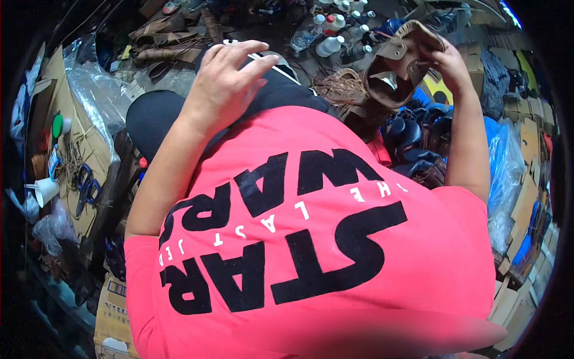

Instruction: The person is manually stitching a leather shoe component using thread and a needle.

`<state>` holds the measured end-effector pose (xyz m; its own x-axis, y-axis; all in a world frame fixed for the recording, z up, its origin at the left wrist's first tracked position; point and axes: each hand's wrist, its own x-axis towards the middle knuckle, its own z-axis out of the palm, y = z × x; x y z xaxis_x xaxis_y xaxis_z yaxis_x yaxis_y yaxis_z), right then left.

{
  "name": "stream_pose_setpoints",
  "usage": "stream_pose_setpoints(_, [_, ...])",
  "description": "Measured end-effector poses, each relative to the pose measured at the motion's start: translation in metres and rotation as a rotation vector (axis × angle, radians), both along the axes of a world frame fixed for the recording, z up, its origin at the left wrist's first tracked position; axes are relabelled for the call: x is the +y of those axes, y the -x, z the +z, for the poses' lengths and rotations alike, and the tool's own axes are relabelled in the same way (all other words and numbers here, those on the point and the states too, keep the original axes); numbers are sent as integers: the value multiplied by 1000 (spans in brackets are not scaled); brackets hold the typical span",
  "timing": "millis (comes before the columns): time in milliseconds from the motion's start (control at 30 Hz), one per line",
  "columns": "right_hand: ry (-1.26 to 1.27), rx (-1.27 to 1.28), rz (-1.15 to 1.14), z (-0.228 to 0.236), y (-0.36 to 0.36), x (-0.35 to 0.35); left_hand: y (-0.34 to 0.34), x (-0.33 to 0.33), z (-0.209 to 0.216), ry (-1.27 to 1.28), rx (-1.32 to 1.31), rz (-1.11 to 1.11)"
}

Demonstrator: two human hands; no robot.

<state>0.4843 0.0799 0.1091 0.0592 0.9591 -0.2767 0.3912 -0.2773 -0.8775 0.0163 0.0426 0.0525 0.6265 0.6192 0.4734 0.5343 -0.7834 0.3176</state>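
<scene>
My right hand (pixel 441 60) grips a brown leather piece (pixel 394 66) at its upper right edge, out at the far right. The leather has a curved, ridged edge, a round metal stud and a wide opening. Its exact kind I cannot make out. My left hand (pixel 230 84) hovers over or rests on my dark-clothed leg (pixel 275 90), fingers loosely bent and apart. Nothing shows in its grasp, though the palm side is partly hidden. A tangle of thin brown cords (pixel 341 87) lies just left of the leather piece.
Several small bottles (pixel 330 46) stand at the back. Dark leather items (pixel 412 134) are heaped below my right hand. To the left are scissors (pixel 88 188), a white cup (pixel 45 190) and clear plastic sheeting (pixel 89 84). Brown leather scraps (pixel 161 45) lie at the far left.
</scene>
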Motion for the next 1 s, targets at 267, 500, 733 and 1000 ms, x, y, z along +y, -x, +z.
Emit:
stream_pose_setpoints(267, [-46,-36,-24,37,-3,-58,7,-4,-2,35,-6,2])
stream_pose_setpoints(500, [20,-77,71,2,44,-104,2,-3,0,-4,-19,-3])
stream_pose_setpoints(733, [-216,-1171,457,-70,68,-167,16,-6,5,-30,-79,54])
stream_pose_setpoints(1000, [684,-1236,708,-19,103,-133,64,-3,6,-189,-257,208])
